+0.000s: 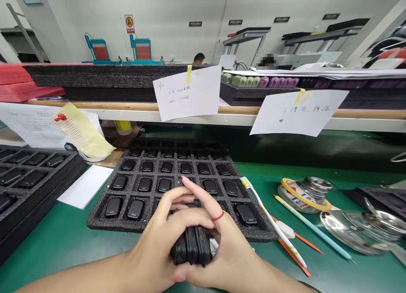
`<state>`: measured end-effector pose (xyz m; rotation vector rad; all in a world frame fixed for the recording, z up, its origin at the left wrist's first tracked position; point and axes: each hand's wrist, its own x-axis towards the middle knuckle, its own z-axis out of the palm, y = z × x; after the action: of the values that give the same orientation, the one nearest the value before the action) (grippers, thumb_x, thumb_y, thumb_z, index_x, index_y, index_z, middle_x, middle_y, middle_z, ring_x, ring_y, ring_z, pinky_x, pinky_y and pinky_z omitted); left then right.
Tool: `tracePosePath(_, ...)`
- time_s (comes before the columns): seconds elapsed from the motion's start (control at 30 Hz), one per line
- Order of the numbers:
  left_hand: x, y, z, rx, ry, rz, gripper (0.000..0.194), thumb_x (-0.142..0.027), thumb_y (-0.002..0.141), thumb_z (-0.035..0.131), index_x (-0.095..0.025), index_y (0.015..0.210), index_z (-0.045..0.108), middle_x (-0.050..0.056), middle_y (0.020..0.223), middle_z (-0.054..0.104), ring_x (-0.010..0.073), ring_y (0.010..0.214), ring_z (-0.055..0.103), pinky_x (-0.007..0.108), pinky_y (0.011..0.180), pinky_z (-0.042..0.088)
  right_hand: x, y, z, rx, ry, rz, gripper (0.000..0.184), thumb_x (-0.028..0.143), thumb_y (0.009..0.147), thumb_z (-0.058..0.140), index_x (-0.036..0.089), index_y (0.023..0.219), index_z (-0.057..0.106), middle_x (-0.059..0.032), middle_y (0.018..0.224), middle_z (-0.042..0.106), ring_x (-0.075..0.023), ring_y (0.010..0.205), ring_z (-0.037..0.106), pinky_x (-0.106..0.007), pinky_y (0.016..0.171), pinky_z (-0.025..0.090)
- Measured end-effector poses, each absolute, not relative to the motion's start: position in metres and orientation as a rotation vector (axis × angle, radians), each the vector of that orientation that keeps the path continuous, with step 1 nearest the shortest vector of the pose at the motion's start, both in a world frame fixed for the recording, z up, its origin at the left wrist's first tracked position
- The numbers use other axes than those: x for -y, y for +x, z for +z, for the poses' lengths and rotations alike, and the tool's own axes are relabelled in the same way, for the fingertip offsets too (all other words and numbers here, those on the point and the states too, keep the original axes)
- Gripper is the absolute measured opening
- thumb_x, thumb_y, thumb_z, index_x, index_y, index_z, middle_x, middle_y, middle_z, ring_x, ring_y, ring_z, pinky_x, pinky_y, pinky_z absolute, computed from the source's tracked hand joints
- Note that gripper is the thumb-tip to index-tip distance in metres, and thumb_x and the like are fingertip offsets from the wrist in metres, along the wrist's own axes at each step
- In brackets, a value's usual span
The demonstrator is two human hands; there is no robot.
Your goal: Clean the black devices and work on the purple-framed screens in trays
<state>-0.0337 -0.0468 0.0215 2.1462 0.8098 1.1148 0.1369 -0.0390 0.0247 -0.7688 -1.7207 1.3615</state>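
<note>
Both hands cup a row of several black rounded cases (191, 246), like watch bodies, pressed side by side over the near edge of a foam tray. My left hand (158, 234) wraps the row from the left, its thumb across the top. From the right, my right hand (230, 246) closes round it; a red band circles one finger. Beneath and beyond them lies the dark grey foam tray (95, 222). Similar black cases (135, 209) sit in its pockets, and my hands hide some near pockets.
At left stands another foam tray (38, 219) of black pieces, beside a white pad (85, 186). To the right lie a toothbrush (279, 229), a light-blue pointed tool (317, 227) and glass jars (304, 195). A shelf edge (234, 119) crosses behind, hung with handwritten papers.
</note>
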Motion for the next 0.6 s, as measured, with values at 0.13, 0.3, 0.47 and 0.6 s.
tracePosePath(0.13,0.051,-0.033,0.016,-0.884,2.091,1.064,0.092,-0.02,0.078,0.078,-0.037,0.151,0.023,0.013,0.159,0.025,0.0363,0.148,0.03,0.056,0.117,0.037,0.039,0.142,0.022,1.791,-0.736,1.121,0.118,0.026,0.069,0.089,0.029,0.159,0.014,-0.0031,0.108,0.077,-0.025,0.108,0.072,-0.037,0.099,0.055)
tracePosePath(0.3,0.055,-0.032,0.021,-0.814,1.575,0.877,0.135,-0.014,0.068,0.089,-0.046,0.154,-0.009,0.016,0.161,0.029,0.0342,0.135,0.053,0.048,0.101,0.056,0.035,0.148,0.025,1.863,-0.683,0.998,0.12,0.027,0.071,0.091,0.033,0.159,0.01,-0.0033,0.118,0.075,-0.0238,0.117,0.069,-0.036,0.107,0.052)
tracePosePath(0.47,0.054,-0.029,0.027,-0.588,1.037,0.797,0.116,-0.012,0.072,0.087,-0.035,0.154,0.008,0.014,0.129,0.065,0.0294,0.122,0.065,0.041,0.094,0.059,0.032,0.149,0.024,1.864,-0.705,0.857,0.092,0.037,0.07,0.09,0.024,0.147,0.043,-0.0122,0.133,0.067,-0.0306,0.125,0.063,-0.042,0.109,0.052)
tracePosePath(0.6,0.051,-0.026,0.024,-0.6,0.902,0.805,0.077,-0.013,0.067,0.091,-0.022,0.131,0.049,0.013,0.119,0.07,0.03,0.113,0.069,0.038,0.089,0.058,0.03,0.15,0.02,1.87,-0.714,0.821,0.095,0.033,0.072,0.089,0.023,0.151,0.038,-0.011,0.13,0.07,-0.0277,0.126,0.063,-0.04,0.109,0.052)
